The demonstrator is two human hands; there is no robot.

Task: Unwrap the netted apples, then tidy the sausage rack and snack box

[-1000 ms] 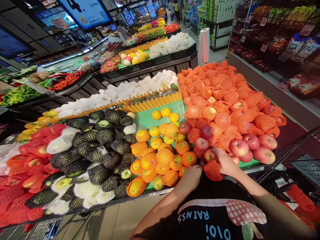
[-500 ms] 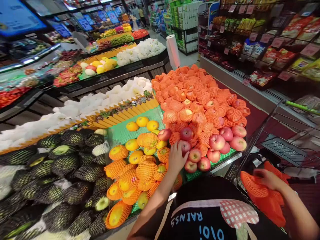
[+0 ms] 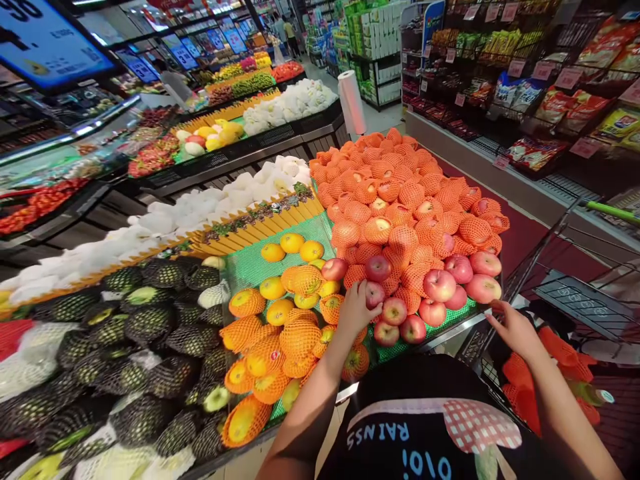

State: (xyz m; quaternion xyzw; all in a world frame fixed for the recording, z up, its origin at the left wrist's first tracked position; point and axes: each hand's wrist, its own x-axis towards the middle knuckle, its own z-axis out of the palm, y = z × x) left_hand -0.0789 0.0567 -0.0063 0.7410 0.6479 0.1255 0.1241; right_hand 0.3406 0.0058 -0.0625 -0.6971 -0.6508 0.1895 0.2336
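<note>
My left hand [image 3: 356, 310] curls its fingers around a red apple [image 3: 374, 294], which still sits among the others at the front of the display. Bare apples [image 3: 394, 311] lie beside and in front of it. Over the stand's front edge, my right hand [image 3: 513, 328] is empty with its fingers apart, close to an apple [image 3: 483, 289] at the right corner. Below that hand, orange foam nets [image 3: 520, 373] lie in the shopping cart [image 3: 480, 333]. Behind the bare apples rises a heap of apples in orange foam nets [image 3: 395, 193].
Netted oranges [image 3: 300, 333] adjoin the apples on the left, with dark netted avocado-like fruit [image 3: 150, 323] farther over. A roll of plastic bags [image 3: 352, 103] stands behind the heap. Snack shelves [image 3: 525, 87] line the right side. The cart's green handle [image 3: 613, 212] is at far right.
My right hand has let go of the orange foam nets at the cart and moved up and left to the stand's edge. My left hand stays on the same apple.
</note>
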